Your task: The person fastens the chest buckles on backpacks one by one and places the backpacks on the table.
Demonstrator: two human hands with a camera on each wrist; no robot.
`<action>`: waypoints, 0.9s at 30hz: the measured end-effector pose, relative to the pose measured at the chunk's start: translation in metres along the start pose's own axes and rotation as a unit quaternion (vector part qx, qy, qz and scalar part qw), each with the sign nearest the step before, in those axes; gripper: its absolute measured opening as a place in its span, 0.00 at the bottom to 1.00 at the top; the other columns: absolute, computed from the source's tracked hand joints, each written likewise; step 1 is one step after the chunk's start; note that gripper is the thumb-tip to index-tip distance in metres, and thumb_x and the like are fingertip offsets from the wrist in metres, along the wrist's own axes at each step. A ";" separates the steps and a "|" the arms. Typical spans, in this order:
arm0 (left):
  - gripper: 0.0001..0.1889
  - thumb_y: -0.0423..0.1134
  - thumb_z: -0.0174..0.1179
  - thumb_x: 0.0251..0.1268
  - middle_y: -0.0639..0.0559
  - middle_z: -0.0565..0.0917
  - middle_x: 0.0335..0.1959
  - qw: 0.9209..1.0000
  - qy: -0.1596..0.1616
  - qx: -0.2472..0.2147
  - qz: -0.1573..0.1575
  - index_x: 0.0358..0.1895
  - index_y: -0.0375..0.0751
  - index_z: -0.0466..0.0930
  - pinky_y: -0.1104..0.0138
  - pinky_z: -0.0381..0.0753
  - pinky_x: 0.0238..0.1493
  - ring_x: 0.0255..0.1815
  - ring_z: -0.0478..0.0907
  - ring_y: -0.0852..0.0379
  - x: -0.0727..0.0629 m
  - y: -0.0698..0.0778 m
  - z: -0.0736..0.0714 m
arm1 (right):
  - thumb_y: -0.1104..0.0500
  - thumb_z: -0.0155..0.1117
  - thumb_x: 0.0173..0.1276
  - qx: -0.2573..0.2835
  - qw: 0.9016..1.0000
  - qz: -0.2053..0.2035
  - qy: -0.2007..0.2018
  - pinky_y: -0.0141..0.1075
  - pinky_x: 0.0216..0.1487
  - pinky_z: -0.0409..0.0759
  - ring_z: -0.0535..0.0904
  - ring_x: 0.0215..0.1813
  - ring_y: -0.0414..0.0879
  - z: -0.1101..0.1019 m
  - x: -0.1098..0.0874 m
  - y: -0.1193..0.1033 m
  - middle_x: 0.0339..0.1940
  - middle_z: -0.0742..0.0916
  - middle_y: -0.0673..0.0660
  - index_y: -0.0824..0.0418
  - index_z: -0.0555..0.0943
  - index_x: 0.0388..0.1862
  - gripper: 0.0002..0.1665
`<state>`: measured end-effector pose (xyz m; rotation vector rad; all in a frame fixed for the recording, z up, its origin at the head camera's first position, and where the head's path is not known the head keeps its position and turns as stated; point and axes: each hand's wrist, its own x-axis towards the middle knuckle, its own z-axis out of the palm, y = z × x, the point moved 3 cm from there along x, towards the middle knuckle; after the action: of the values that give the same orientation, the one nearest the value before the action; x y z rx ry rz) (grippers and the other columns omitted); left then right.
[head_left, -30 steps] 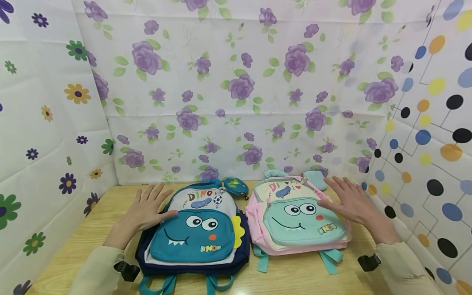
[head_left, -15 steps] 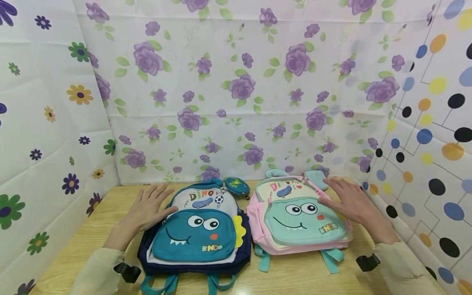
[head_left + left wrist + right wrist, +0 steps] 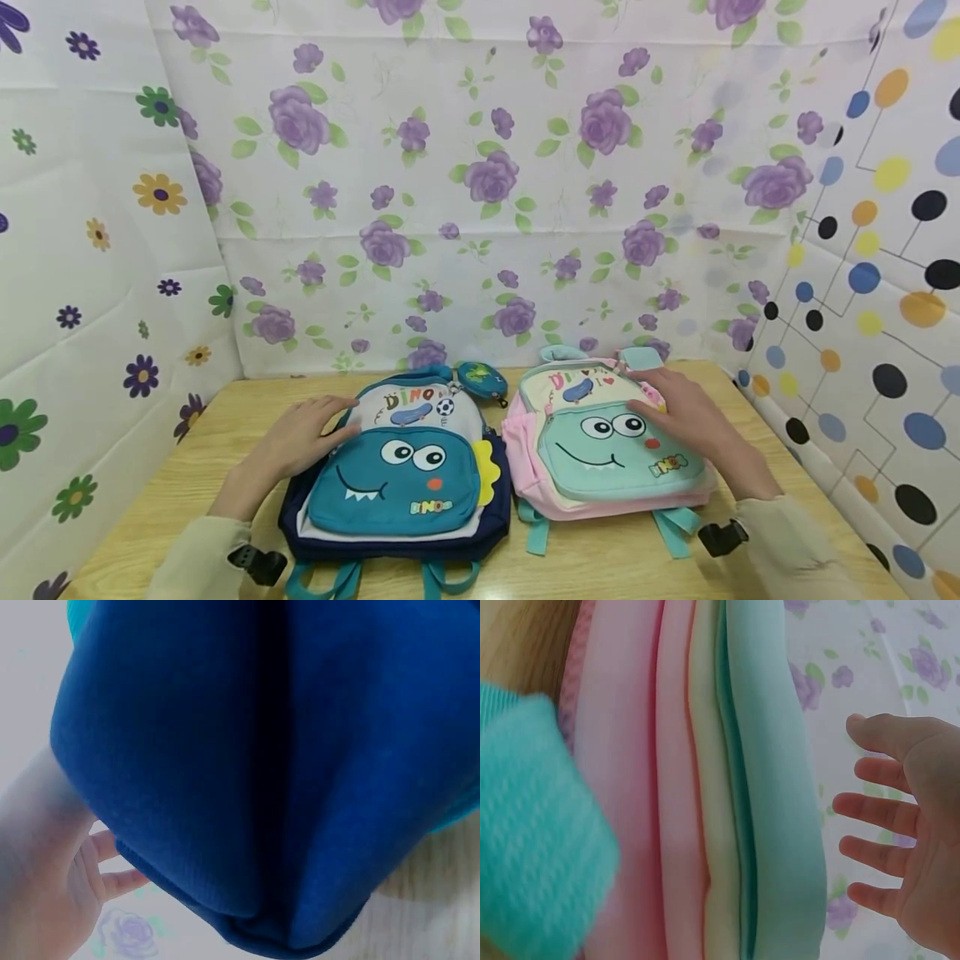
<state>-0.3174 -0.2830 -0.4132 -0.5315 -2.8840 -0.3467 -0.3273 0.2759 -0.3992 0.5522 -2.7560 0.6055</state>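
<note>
Two dinosaur backpacks lie side by side, fronts up. The left backpack point(image 3: 393, 487) is navy and teal with a pale upper part, and the right backpack point(image 3: 615, 450) is pink and mint. My left hand point(image 3: 300, 437) is at the upper left side of the navy one, its fingertips over the edge; contact is unclear. In the left wrist view the navy side pocket point(image 3: 172, 765) hides part of the fingers. My right hand point(image 3: 686, 417) hovers over the upper right of the pink one. Its fingers point(image 3: 877, 814) are spread and hold nothing in the right wrist view.
A small round teal pouch point(image 3: 482, 380) lies between the backpack tops. Teal straps point(image 3: 322, 581) and mint straps point(image 3: 671, 529) stick out toward me on the wooden table point(image 3: 210, 442). Flowered cloth point(image 3: 450, 275) stands behind, with patterned cloth on both sides.
My right hand has moved left and inward, over the pink backpack's upper right. My left hand has lowered slightly and its fingers have bent toward the navy backpack. Both backpacks stay put.
</note>
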 end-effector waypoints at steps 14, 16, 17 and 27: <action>0.31 0.59 0.55 0.72 0.41 0.76 0.66 0.996 -0.017 -0.075 -0.036 0.68 0.42 0.73 0.40 0.72 0.61 0.64 0.75 0.38 -0.012 -0.012 0.002 | 0.46 0.63 0.72 0.020 0.999 -0.043 -0.019 0.62 0.66 0.69 0.71 0.70 0.64 0.015 0.008 -0.029 0.66 0.79 0.63 0.58 0.75 0.67 0.29; 0.31 0.58 0.56 0.72 0.41 0.76 0.66 0.995 -0.018 -0.088 -0.036 0.68 0.41 0.73 0.41 0.73 0.61 0.63 0.76 0.38 -0.015 -0.014 0.002 | 0.47 0.63 0.72 0.025 0.999 -0.041 -0.022 0.63 0.68 0.67 0.68 0.72 0.65 0.016 0.008 -0.034 0.66 0.80 0.62 0.58 0.76 0.67 0.29; 0.30 0.58 0.55 0.72 0.41 0.76 0.66 0.995 -0.018 -0.094 -0.036 0.69 0.41 0.72 0.41 0.74 0.60 0.63 0.76 0.38 -0.016 -0.016 0.002 | 0.47 0.64 0.72 0.029 0.998 -0.044 -0.020 0.63 0.68 0.67 0.68 0.72 0.65 0.017 0.008 -0.036 0.66 0.81 0.62 0.59 0.76 0.66 0.29; 0.32 0.58 0.54 0.73 0.40 0.74 0.68 0.990 -0.032 -0.133 -0.046 0.71 0.41 0.69 0.39 0.73 0.58 0.65 0.73 0.36 -0.022 -0.023 0.000 | 0.48 0.66 0.70 0.014 0.994 -0.106 -0.003 0.54 0.61 0.77 0.80 0.61 0.54 0.029 0.015 -0.055 0.57 0.85 0.56 0.56 0.80 0.62 0.25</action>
<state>-0.3057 -0.3107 -0.4230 -0.4585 -2.9473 -0.7489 -0.3226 0.2119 -0.4006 0.8397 -2.6509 0.5942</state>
